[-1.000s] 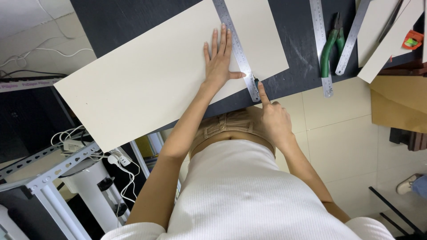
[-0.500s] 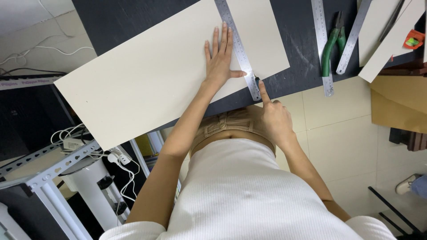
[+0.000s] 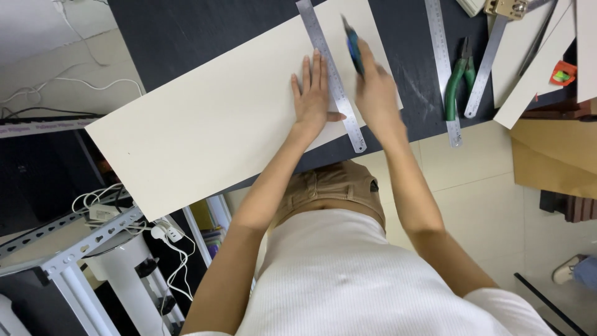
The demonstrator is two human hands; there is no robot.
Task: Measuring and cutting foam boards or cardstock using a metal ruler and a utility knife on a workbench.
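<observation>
Left hand (image 3: 314,93): flat, fingers spread, pressing the ruler (image 3: 331,74) onto the board (image 3: 211,118).
Right hand (image 3: 373,87): closed around a blue knife (image 3: 353,50), just right of the ruler.
Board: cream, on the dark table (image 3: 186,31); its near-left corner overhangs the table edge.
Open room: bare tabletop far left.
Right: second ruler (image 3: 440,62), green pliers (image 3: 457,78), small red-and-green package (image 3: 563,73).

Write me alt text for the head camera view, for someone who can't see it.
Seen from above, a person's left hand presses a steel ruler flat on a large cream board while the right hand holds a blue-handled knife against the ruler's edge. Green pliers and a second ruler lie to the right on the black table.
</observation>
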